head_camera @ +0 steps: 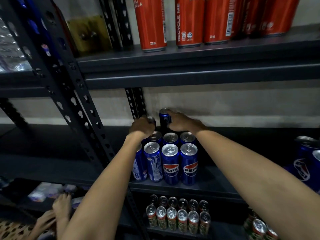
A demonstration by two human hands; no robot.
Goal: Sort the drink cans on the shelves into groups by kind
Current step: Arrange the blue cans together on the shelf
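Observation:
Several blue Pepsi cans (pixel 170 163) stand grouped on the middle shelf (pixel 213 184). My left hand (pixel 141 127) grips a blue can (pixel 152 120) at the back left of the group; most of that can is hidden by my fingers. My right hand (pixel 181 122) grips another blue Pepsi can (pixel 164 118) at the back, just right of the first. Both cans are upright behind the rows. Red cans (pixel 189 23) line the upper shelf (pixel 199 56).
More blue Pepsi cans (pixel 306 163) sit at the far right of the middle shelf. Rows of dark green-and-red cans (pixel 178 217) fill the lower shelf. A black slotted upright (pixel 83 110) crosses on the left. Another person's hands (pixel 58 212) are at the bottom left.

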